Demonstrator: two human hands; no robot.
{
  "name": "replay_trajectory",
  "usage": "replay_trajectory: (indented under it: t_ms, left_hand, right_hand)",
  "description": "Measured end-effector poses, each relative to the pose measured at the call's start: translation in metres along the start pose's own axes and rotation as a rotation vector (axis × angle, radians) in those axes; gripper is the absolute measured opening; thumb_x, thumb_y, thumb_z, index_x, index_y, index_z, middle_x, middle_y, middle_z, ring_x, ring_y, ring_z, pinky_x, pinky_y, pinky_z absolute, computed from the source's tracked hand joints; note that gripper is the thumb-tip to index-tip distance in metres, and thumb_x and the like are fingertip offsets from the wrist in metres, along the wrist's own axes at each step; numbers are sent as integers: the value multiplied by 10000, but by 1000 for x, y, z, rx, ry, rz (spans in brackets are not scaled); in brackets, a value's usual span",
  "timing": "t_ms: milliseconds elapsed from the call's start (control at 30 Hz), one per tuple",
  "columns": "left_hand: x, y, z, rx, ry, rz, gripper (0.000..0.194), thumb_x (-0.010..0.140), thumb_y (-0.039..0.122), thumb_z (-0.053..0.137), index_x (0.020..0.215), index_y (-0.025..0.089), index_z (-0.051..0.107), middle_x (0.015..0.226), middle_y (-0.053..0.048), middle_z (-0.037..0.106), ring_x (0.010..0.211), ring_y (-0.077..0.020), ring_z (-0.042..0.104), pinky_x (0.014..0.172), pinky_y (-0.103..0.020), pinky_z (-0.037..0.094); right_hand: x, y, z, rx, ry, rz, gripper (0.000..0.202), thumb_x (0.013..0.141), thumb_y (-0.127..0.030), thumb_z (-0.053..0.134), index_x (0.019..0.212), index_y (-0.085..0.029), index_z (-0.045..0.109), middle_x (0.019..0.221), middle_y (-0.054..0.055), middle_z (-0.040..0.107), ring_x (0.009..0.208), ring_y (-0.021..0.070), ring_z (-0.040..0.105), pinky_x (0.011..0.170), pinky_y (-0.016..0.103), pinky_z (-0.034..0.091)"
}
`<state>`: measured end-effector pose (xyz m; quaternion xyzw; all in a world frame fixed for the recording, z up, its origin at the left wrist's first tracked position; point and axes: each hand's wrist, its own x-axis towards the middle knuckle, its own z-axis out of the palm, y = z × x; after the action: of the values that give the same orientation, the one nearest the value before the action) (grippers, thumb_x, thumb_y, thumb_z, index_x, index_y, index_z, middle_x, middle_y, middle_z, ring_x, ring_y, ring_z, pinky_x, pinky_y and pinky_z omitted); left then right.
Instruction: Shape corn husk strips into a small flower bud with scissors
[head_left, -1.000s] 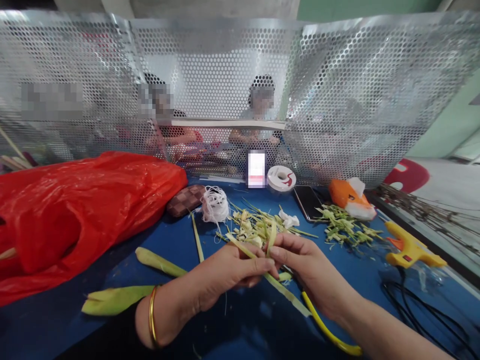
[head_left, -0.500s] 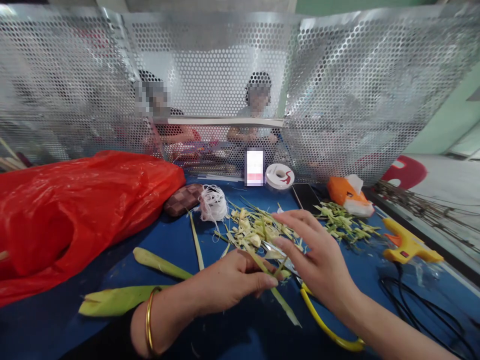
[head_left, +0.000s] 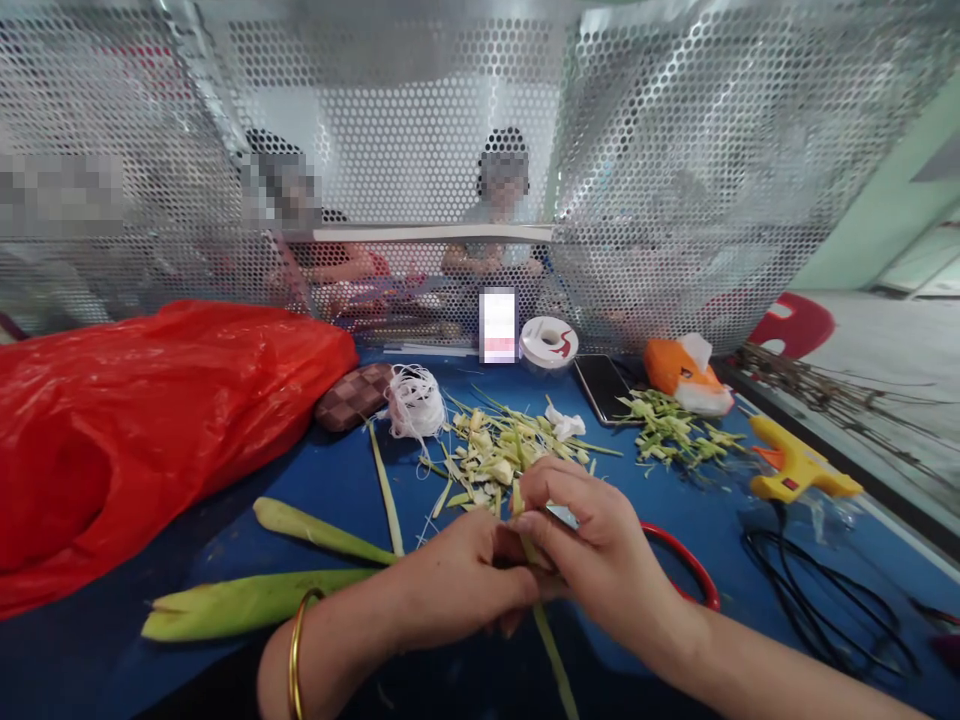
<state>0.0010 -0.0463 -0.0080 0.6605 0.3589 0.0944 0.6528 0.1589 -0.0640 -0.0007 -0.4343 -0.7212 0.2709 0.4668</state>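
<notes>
A long green leaf strip (head_left: pixel 553 655) runs between my two hands and hangs down toward the front edge. My left hand (head_left: pixel 480 570), with a gold bangle at the wrist, pinches it between thumb and fingers. Right beside it, my right hand (head_left: pixel 581 525) is closed on the upper part of the strip. A metal blade (head_left: pixel 562 515) shows under my right fingers, and a red handle (head_left: pixel 686 560) curves out behind that hand. Beyond both hands lies a pile of pale green leaf scraps (head_left: pixel 487 450).
Two large leaves (head_left: pixel 232 603) and a red bag (head_left: pixel 172 420) are at left. White string (head_left: pixel 416 402), a ribbon spool (head_left: pixel 550 342) and a phone (head_left: pixel 604 388) stand behind. A yellow glue gun (head_left: pixel 799 465) with black cable lies right. People sit behind a perforated screen (head_left: pixel 435 150).
My right hand has moved left and down and closed on the strip beside my left hand. The view has shifted slightly. The yellow handle is out of sight and a red one shows.
</notes>
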Motion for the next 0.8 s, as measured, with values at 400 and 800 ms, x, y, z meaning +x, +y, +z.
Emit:
replay_trajectory:
  t_ms: [400, 800]
  left_hand:
    - [6, 2, 2, -209, 130, 39, 392, 743, 533, 630, 641, 154, 625, 503, 40, 488, 480, -87, 411, 511, -228, 320]
    - [-3, 18, -19, -324, 350, 173, 346, 687, 460, 730, 823, 153, 648, 627, 32, 542, 553, -94, 439, 557, -227, 338]
  right_hand:
    - [9, 7, -7, -119, 66, -80, 70, 846, -174, 565, 809, -202, 618, 903, 39, 638, 918, 194, 577, 859, 337, 409]
    - [9, -5, -24, -314, -321, 54, 314, 940, -343, 466, 672, -205, 551, 641, -10, 573, 661, 160, 525, 710, 305, 396]
